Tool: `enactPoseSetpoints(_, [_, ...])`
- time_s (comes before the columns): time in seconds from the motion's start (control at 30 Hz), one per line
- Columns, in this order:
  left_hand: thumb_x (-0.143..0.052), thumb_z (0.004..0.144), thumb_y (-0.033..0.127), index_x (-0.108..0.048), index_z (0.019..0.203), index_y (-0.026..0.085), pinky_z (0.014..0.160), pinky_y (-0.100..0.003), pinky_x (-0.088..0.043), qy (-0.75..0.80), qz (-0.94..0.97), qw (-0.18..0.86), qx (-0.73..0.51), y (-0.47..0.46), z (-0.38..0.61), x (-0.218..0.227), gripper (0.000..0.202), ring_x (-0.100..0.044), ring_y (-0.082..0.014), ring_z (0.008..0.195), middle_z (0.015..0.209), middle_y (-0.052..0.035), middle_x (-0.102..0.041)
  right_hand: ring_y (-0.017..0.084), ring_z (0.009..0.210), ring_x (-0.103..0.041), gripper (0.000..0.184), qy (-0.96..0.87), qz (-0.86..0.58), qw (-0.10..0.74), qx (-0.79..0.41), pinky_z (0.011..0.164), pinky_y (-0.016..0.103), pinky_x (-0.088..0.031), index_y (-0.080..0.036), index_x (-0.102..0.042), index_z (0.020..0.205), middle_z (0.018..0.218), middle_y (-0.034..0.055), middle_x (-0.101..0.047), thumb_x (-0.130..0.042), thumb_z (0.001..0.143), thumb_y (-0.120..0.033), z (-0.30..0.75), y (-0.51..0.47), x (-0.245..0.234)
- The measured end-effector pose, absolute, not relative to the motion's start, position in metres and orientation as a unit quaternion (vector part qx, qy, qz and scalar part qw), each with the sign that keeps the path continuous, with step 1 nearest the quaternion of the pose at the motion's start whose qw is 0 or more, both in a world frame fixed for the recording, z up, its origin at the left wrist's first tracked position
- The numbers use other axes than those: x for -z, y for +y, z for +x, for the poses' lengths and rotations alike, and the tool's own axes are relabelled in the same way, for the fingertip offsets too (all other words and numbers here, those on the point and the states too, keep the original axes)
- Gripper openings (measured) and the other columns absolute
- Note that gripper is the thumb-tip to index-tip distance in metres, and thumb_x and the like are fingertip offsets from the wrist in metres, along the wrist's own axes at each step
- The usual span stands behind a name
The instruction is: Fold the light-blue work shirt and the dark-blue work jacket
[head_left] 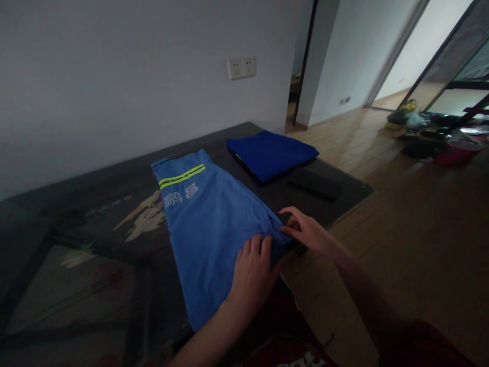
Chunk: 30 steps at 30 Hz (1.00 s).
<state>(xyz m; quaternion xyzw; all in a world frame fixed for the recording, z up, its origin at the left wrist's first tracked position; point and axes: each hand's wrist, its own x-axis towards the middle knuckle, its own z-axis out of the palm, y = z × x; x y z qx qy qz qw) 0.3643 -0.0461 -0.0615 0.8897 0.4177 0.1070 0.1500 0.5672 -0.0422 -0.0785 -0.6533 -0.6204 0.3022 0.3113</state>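
A light blue garment (206, 219) with a yellow-green reflective stripe and pale lettering lies folded lengthwise on a dark glass table (95, 239). My left hand (254, 270) rests palm down on its near right part, fingers stretched flat. My right hand (305, 229) is at the garment's right edge near the table edge, fingers curled with the fingertips on the cloth; whether it pinches the fabric I cannot make out.
A darker blue folded cloth (271, 153) lies at the table's far right, and a flat black object (315, 183) sits beside it. A white wall with a socket plate (242, 67) is behind. Wooden floor lies to the right, with clutter (431, 135) near glass doors.
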Motion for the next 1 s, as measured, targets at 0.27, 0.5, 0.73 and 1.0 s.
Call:
enactPoseSetpoints(0.27, [-0.049, 0.086, 0.016, -0.047, 0.109, 0.019, 0.083, -0.035, -0.050, 0.401, 0.851, 0.285, -0.181, -0.024, 0.348, 0.073, 0.023, -0.060, -0.0196, 0.095, 0.103, -0.0068, -0.062, 0.012, 0.067, -0.054, 0.031, -0.536, -0.585, 0.460, -0.399, 0.056, 0.024, -0.048, -0.023, -0.050, 0.104, 0.083, -0.0007, -0.049, -0.060, 0.079, -0.037, 0.558, -0.046, 0.085])
enactPoseSetpoints(0.5, [-0.051, 0.088, 0.033, -0.048, 0.101, 0.020, 0.073, -0.032, -0.048, 0.438, 0.822, 0.309, -0.191, -0.027, 0.350, 0.068, 0.018, -0.061, -0.0184, 0.082, 0.092, -0.0046, -0.062, 0.013, 0.073, -0.053, 0.022, -0.518, -0.568, 0.504, -0.393, 0.059, 0.024, -0.050, -0.022, -0.054, 0.095, 0.090, 0.0018, -0.050, -0.060, 0.076, -0.031, 0.542, -0.044, 0.074])
enactPoseSetpoints(0.73, [-0.039, 0.094, 0.030, -0.050, 0.097, 0.020, 0.071, -0.030, -0.048, 0.441, 0.839, 0.279, -0.155, -0.025, 0.353, 0.065, 0.015, -0.062, -0.0192, 0.081, 0.089, -0.0047, -0.064, 0.016, 0.082, -0.055, 0.015, -0.548, -0.590, 0.475, -0.354, 0.065, 0.025, -0.048, -0.020, -0.060, 0.087, 0.087, 0.0026, -0.054, -0.061, 0.073, -0.024, 0.550, -0.049, 0.082])
enactPoseSetpoints(1.0, [-0.035, 0.095, 0.024, -0.052, 0.099, 0.020, 0.068, -0.031, -0.050, 0.455, 0.843, 0.184, -0.222, -0.022, 0.344, 0.045, 0.018, -0.065, -0.0201, 0.078, 0.085, -0.0055, -0.065, 0.014, 0.064, -0.053, 0.011, -0.585, -0.642, 0.404, -0.286, 0.058, 0.025, -0.042, -0.021, -0.063, 0.087, 0.072, -0.0004, -0.060, -0.059, 0.076, -0.022, 0.549, -0.057, 0.080])
